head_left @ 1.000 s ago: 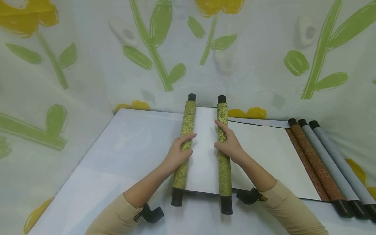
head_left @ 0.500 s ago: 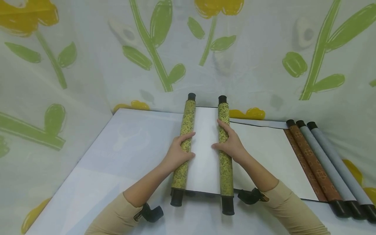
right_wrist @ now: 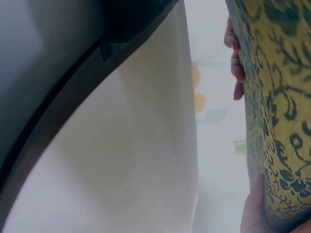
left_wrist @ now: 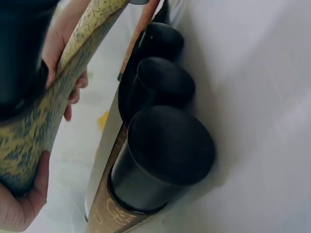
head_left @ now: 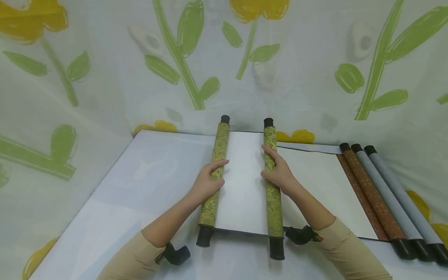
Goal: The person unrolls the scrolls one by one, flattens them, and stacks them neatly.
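Observation:
A hanging scroll lies partly unrolled in the head view, its white paper (head_left: 244,186) stretched between two yellow-green patterned rolls with black end knobs. My left hand (head_left: 207,182) grips the left roll (head_left: 209,212), thumb and index finger across its inner side. On the right roll (head_left: 274,214), my right hand (head_left: 281,175) holds in the same way near mid-length. Close up in the left wrist view, a patterned roll (left_wrist: 19,145) shows vine-like figures, with fingertips at its side. The right wrist view has a patterned roll (right_wrist: 286,121) at its right edge, fingers curling round it.
Right of the held scroll, another white sheet (head_left: 318,186) lies unrolled, ending in a brown patterned roll (head_left: 371,186). Two grey rolls (head_left: 381,194) with black ends lie beside it. A white curtain (head_left: 297,85) printed with flowers hangs behind the white table (head_left: 140,186).
The two patterned rolls have moved apart, the left one leftward and the right one rightward, so more white paper shows between them. Both hands have kept hold and moved with them.

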Demonstrator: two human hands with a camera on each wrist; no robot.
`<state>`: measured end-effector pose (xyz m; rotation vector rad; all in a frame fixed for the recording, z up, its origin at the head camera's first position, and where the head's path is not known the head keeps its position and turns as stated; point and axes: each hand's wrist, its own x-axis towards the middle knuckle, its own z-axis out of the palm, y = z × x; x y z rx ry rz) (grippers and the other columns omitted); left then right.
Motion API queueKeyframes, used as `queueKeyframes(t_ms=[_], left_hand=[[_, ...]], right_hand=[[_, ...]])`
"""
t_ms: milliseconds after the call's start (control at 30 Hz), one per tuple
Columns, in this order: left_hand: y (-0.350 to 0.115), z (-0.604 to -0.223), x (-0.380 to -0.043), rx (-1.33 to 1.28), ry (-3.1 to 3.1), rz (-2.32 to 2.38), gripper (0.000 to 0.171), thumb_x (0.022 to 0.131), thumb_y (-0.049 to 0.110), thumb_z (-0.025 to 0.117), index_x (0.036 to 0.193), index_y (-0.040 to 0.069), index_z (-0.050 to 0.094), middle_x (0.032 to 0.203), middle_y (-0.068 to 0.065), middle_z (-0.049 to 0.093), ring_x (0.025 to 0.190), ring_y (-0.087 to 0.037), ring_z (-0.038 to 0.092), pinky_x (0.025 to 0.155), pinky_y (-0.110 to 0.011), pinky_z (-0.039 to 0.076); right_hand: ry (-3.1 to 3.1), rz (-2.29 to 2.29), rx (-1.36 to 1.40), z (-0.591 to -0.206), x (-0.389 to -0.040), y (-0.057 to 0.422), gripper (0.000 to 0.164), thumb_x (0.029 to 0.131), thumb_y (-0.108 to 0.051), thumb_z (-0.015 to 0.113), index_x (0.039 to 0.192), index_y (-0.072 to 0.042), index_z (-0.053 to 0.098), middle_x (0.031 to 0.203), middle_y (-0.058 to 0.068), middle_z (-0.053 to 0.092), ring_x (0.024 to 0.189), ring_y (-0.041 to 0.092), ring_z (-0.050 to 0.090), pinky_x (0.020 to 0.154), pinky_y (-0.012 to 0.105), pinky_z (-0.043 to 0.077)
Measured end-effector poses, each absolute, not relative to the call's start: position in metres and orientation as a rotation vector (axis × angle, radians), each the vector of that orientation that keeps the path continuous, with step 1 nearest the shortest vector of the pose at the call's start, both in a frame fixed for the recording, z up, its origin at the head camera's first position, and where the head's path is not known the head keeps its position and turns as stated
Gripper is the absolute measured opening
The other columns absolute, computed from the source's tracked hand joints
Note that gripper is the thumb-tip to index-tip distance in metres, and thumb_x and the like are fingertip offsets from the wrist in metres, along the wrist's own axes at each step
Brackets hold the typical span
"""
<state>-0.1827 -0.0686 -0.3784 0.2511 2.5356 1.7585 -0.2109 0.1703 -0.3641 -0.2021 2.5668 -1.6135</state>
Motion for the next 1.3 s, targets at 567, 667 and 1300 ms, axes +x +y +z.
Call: queueKeyframes(t_ms=[567,667,1300], left_hand=[[-0.067,-0.380,-0.185,0.214,2.568,1.722,0.068,0.069,-0.001,0.073,0.131,0.023,0.056,0.139,-0.007,0.044,0.135,-0.031,0.032,0.107,-0.059,0.023],[-0.066,-0.381,-0.184,0.192,2.565,1.714,0.069,0.069,-0.003,0.070,0.131,0.024,0.056,0.139,-0.007,0.044,0.135,-0.031,0.031,0.106,-0.060,0.024],[-0.071,-0.385,-0.184,0.218,2.503,1.813,0.055,0.080,-0.004,0.048,0.131,0.013,0.057,0.142,-0.010,0.044,0.135,-0.030,0.032,0.108,-0.053,0.026]], right_hand=[[2.603,-1.594,-0.197,-0.362,-0.211,0.175,0.093,0.073,0.004,0.073,0.150,-0.020,0.027,0.157,0.012,0.016,0.143,0.035,0.011,0.109,0.057,0.023],[2.590,-1.595,-0.192,-0.362,-0.210,0.176,0.093,0.074,0.004,0.072,0.150,-0.021,0.026,0.157,0.013,0.015,0.143,0.036,0.011,0.109,0.057,0.024],[2.564,-1.514,-0.204,-0.366,-0.213,0.197,0.083,0.077,0.006,0.053,0.151,-0.017,0.024,0.157,0.018,0.011,0.143,0.039,0.009,0.106,0.056,0.026]])
